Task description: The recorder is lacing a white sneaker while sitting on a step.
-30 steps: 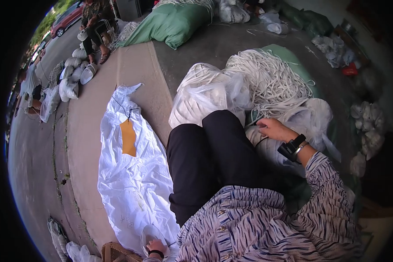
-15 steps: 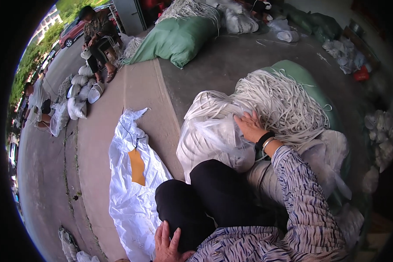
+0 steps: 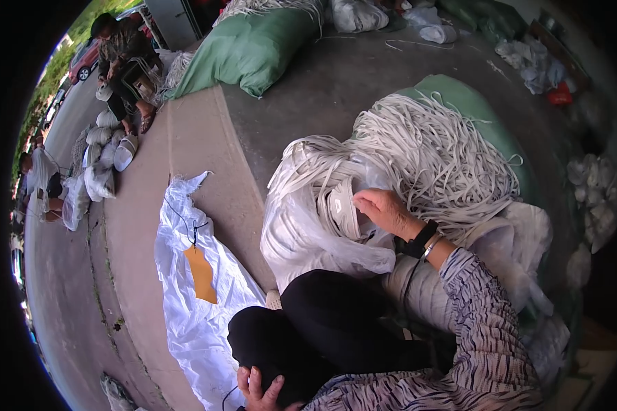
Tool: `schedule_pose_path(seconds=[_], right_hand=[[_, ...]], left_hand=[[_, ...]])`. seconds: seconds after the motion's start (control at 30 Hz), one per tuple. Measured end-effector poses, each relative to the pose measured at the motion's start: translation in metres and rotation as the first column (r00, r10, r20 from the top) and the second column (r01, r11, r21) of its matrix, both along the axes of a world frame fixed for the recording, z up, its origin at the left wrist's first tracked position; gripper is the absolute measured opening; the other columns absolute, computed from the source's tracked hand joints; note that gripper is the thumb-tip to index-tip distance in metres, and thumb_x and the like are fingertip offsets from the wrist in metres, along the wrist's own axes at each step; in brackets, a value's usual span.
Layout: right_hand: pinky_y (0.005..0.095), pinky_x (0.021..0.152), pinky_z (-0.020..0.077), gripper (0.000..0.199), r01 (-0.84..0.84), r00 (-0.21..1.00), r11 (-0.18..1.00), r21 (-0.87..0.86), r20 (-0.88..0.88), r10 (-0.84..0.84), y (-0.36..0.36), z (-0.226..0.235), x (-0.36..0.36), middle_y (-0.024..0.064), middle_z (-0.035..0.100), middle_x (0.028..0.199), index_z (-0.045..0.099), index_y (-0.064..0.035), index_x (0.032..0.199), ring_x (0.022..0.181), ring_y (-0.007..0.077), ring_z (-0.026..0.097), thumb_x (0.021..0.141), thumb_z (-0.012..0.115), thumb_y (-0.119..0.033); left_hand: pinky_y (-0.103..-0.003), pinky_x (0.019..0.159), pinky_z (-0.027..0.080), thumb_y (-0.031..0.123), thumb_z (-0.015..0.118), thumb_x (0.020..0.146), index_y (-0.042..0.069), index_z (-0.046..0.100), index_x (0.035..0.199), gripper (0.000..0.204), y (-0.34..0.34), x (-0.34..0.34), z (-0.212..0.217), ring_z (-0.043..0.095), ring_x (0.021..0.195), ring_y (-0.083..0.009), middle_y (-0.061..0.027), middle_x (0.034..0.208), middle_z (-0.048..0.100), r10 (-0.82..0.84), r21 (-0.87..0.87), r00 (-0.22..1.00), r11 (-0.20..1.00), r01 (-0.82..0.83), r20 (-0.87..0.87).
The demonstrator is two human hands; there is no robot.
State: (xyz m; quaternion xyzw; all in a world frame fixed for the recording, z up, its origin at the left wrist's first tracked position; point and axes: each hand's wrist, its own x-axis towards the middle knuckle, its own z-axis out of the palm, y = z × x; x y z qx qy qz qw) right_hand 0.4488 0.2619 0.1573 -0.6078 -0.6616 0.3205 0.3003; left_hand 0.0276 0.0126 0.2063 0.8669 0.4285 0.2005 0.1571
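My right hand point(image 3: 385, 212) is over a clear plastic bag point(image 3: 285, 236) in front of my knees, its fingers curled at the bag's opening and apparently closed on the film. Inside the opening shows a coil of white flat strap point(image 3: 343, 209), partly covered by plastic. Fingertips of this hand are partly hidden. Lower down, my left hand point(image 3: 262, 392) lies on my black-trousered leg with fingers spread, holding nothing. Right beyond the bag, a heap of loose white straps point(image 3: 435, 154) spills over a green sack point(image 3: 469, 103).
A white woven sack point(image 3: 199, 335) with an orange tag point(image 3: 200, 275) lies to my left. Farther off sits a person point(image 3: 127, 65) beside several bundled bags point(image 3: 103, 154). A large green sack point(image 3: 250, 51) stands ahead. More wrapped rolls point(image 3: 425, 291) lie by my right arm.
My right hand has drawn slightly nearer and its fingers have curled. The plastic has parted, baring the white coil. My left hand stays on my leg; the view has shifted slightly.
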Motion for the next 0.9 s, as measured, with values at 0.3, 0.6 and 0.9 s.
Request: schedule_pose_path(seconds=[0.3, 0.6, 0.9], right_hand=[[0.0432, 0.077, 0.046, 0.023, 0.246, 0.902, 0.969, 0.03, 0.358, -0.24, 0.051, -0.038, -0.019, 0.0164, 0.06, 0.092, 0.059, -0.0036, 0.087, 0.088, 0.0345, 0.059, 0.081, 0.06, -0.025], [0.0424, 0.085, 0.045, 0.019, 0.23, 0.752, 0.948, 0.218, 0.578, -0.316, 0.102, -0.042, -0.02, 0.0137, 0.052, 0.103, 0.059, -0.0031, 0.094, 0.103, 0.0317, 0.049, 0.076, 0.058, -0.01], [0.0423, 0.087, 0.045, 0.032, 0.096, 0.845, 0.98, -0.173, 0.534, 0.012, 0.119, -0.044, -0.011, 0.0229, 0.059, 0.106, 0.057, -0.0048, 0.104, 0.1, 0.0353, 0.057, 0.074, 0.056, -0.015]], left_hand=[[-0.059, 0.101, 0.024, 0.056, 0.065, 0.073, 0.007, 0.054, 0.124, 0.071, -0.005, 0.001, -0.001, 0.031, 0.124, -0.0494, -0.035, 0.135, 0.03, 0.033, -0.005, 0.999, 0.999, -0.033, 0.004], [-0.058, 0.102, 0.024, 0.055, 0.064, 0.074, 0.008, 0.057, 0.121, 0.067, -0.004, -0.004, -0.003, 0.03, 0.124, -0.0496, -0.0337, 0.136, 0.03, 0.048, -0.024, 0.999, 0.999, -0.047, 0.012], [-0.056, 0.103, 0.023, 0.054, 0.062, 0.075, 0.009, 0.059, 0.12, 0.064, -0.002, -0.005, -0.007, 0.03, 0.124, -0.0495, -0.0328, 0.137, 0.031, 0.039, -0.028, 0.999, 0.999, -0.038, 0.036]])
